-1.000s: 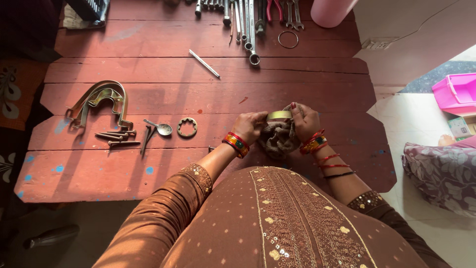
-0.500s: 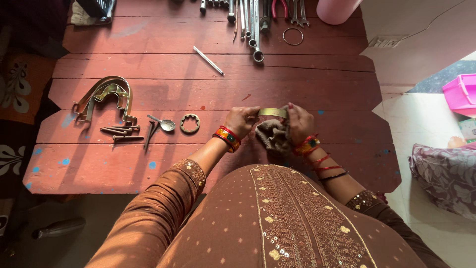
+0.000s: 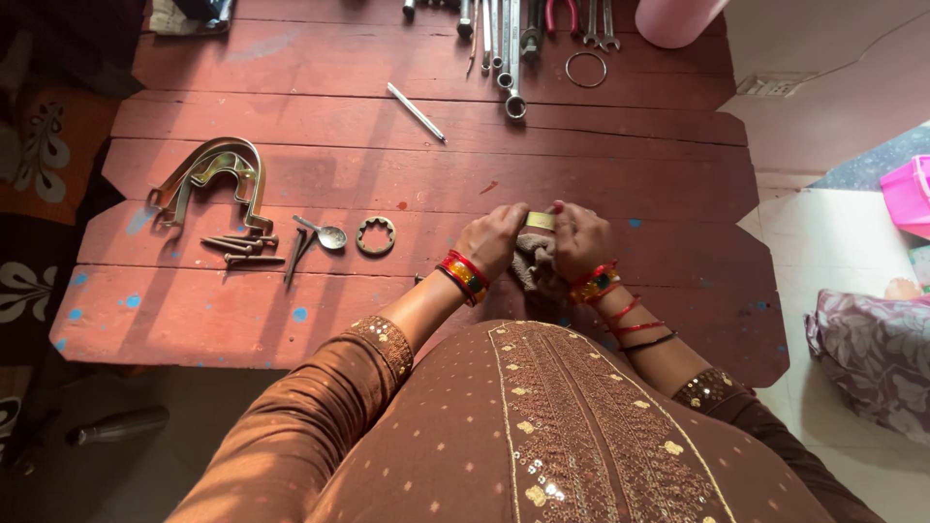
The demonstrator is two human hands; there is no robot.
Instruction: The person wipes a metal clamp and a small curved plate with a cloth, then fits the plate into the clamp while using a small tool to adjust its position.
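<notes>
hands: left hand (image 3: 494, 237) + right hand (image 3: 579, 237) grip 1 brass piece (image 3: 540, 221), 1 cloth (image 3: 535, 269).

Both hands closed on one small metal piece over the table's near edge.

The left hand (image 3: 494, 242) and right hand (image 3: 579, 240) pinch the metal piece (image 3: 541, 221), a cloth (image 3: 533, 271) bunched just beneath it. Left of the grip on the table (image 3: 601, 155) lie a toothed ring (image 3: 375, 235), a spoon (image 3: 325, 233), nails (image 3: 242, 250) and curved brackets (image 3: 213, 174). Beyond it lies a rod (image 3: 417, 111); farther still, a row of wrenches (image 3: 509, 48).

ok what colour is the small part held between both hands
Brass yellow, the small part pinched between left hand and right hand; head view.
</notes>
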